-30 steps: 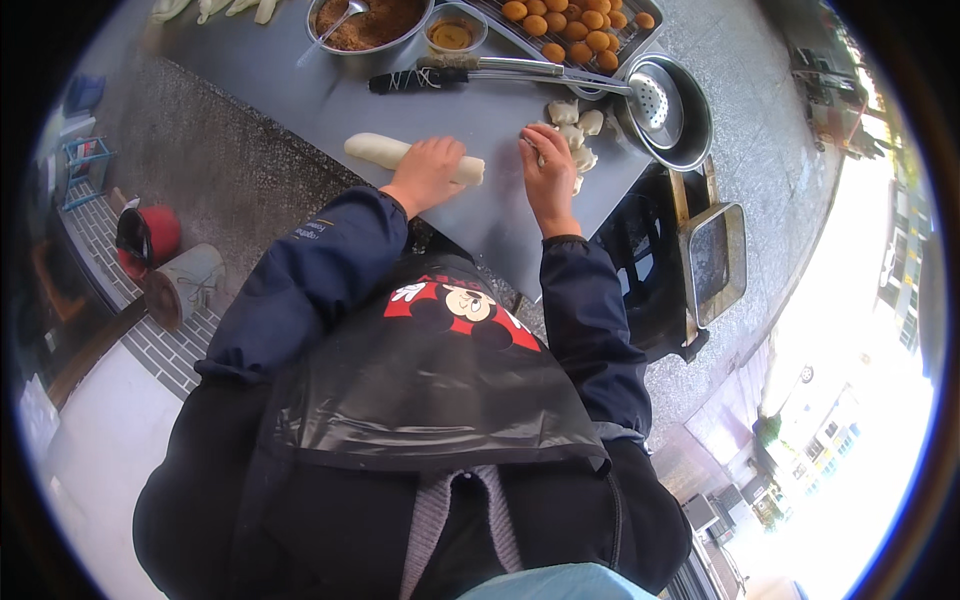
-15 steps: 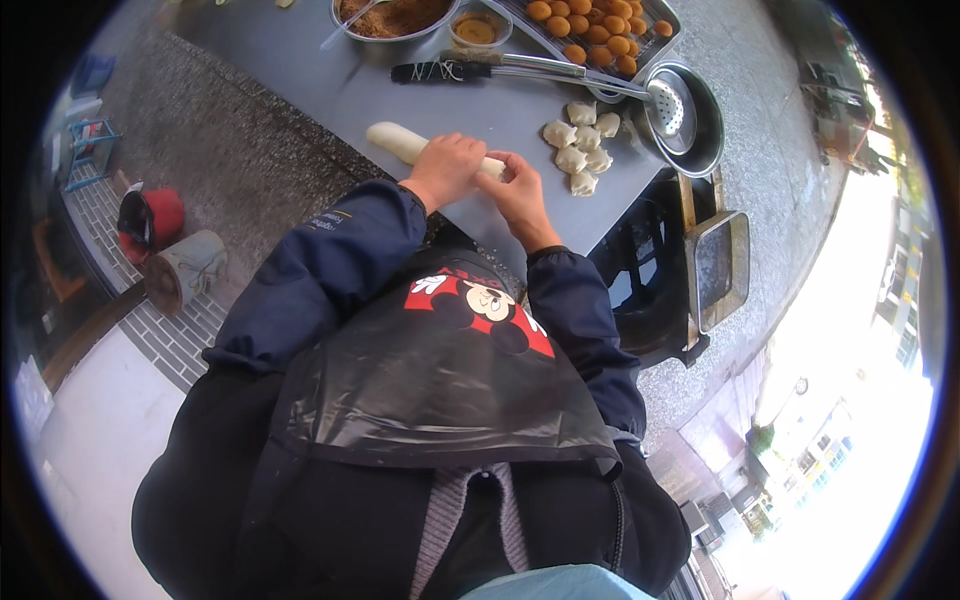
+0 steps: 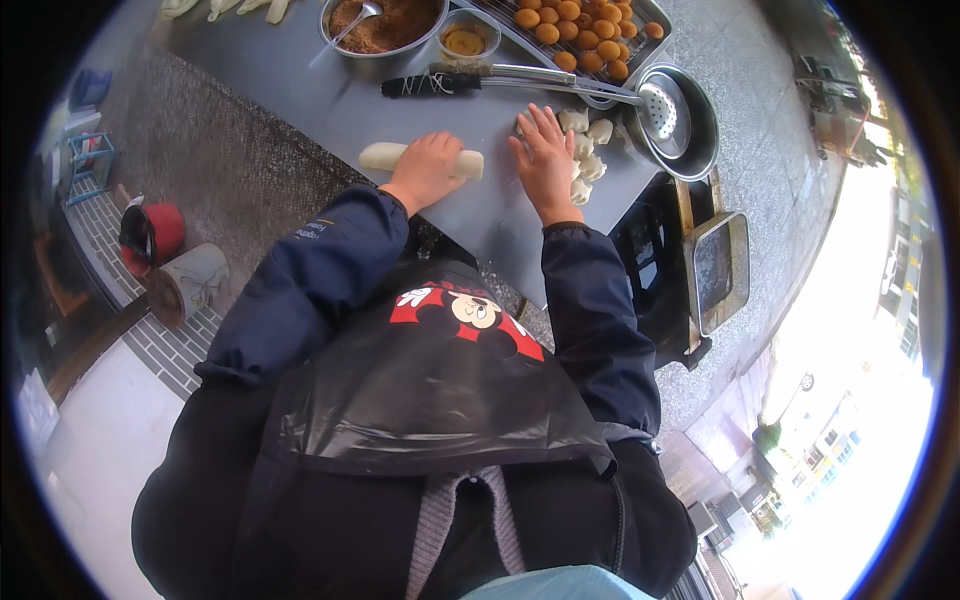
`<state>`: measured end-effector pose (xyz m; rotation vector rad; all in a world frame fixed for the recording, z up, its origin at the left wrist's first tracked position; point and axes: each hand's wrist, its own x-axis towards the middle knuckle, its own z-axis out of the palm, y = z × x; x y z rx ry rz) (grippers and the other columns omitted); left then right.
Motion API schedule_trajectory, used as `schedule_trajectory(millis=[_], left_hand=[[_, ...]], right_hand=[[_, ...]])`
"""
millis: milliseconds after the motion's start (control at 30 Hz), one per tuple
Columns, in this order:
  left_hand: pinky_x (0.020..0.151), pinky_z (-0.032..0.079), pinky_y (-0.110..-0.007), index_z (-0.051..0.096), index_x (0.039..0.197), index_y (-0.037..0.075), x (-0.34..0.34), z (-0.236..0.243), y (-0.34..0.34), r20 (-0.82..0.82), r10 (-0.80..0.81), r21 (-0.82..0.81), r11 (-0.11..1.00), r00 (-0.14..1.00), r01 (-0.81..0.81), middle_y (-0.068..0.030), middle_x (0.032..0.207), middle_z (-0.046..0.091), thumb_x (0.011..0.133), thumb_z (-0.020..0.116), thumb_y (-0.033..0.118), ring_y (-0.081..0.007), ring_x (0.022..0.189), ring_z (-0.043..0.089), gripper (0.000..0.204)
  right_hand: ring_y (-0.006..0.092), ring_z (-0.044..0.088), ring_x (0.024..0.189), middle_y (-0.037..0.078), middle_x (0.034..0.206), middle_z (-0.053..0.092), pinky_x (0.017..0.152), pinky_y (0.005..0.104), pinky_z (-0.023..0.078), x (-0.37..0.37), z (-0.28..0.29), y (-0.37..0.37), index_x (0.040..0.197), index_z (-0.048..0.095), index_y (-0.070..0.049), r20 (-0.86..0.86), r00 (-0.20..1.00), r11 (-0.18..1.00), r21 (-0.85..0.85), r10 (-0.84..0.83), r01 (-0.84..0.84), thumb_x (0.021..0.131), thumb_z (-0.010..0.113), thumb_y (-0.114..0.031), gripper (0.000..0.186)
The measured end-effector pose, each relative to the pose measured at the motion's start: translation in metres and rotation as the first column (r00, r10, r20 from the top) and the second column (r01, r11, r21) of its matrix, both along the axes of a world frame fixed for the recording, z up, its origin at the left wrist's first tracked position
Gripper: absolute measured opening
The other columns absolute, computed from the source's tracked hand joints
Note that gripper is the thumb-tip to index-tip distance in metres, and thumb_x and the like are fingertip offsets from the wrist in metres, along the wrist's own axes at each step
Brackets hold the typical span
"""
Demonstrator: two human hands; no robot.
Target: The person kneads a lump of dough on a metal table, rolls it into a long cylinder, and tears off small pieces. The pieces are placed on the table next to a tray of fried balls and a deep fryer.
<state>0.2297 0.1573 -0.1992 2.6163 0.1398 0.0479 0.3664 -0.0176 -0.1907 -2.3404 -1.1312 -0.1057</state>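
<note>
A pale roll of dough lies on the metal table in front of me. My left hand wraps over its middle, and both ends of the roll show beside the hand. Farther right, my right hand is at the left side of a cluster of small dough pieces. Its fingers are spread over the nearest pieces and hide some of them. Whether a piece lies under the fingertips cannot be made out.
Beyond my hands are a bowl of brown powder, a small tub and a tray of golden fried balls. A long-handled skimmer rests in a metal bowl. A black pan with a mesh basket stands right.
My right hand has left the near end of the dough roll and moved right and away from me to the small pieces, its fingers spreading. The left hand stays on the roll.
</note>
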Motion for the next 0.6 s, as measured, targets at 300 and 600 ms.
schedule_trajectory(millis=[300, 600], left_hand=[[0.085, 0.050, -0.043, 0.062, 0.105, 0.006, -0.005, -0.002, 0.002, 0.201, 0.036, -0.219, 0.976, 0.979, 0.009, -0.0119, 0.104, 0.064, 0.067, 0.083, 0.019, -0.0322, 0.098, 0.062, 0.045], [0.074, 0.049, -0.042, 0.061, 0.087, 0.008, 0.008, -0.012, -0.007, -0.101, 0.005, 0.081, 0.997, 0.995, 0.003, -0.0094, 0.097, 0.064, 0.069, 0.075, 0.027, -0.0289, 0.090, 0.063, 0.029]], right_hand=[[0.0092, 0.063, 0.090, 0.006, 0.103, 0.068, 0.079, 0.0248, 0.052, -0.060, 0.014, 0.028, 0.125, 0.062, 0.005, -0.950, 0.298, 0.960, 0.164, 0.093, 0.225, 0.084, 0.075, -0.011, 0.047], [0.0059, 0.062, 0.079, 0.001, 0.089, 0.067, 0.069, 0.0207, 0.049, -0.067, 0.036, 0.022, 0.119, 0.066, 0.002, -0.906, 0.424, 0.963, 0.105, -0.012, 0.250, 0.080, 0.075, -0.008, 0.041]])
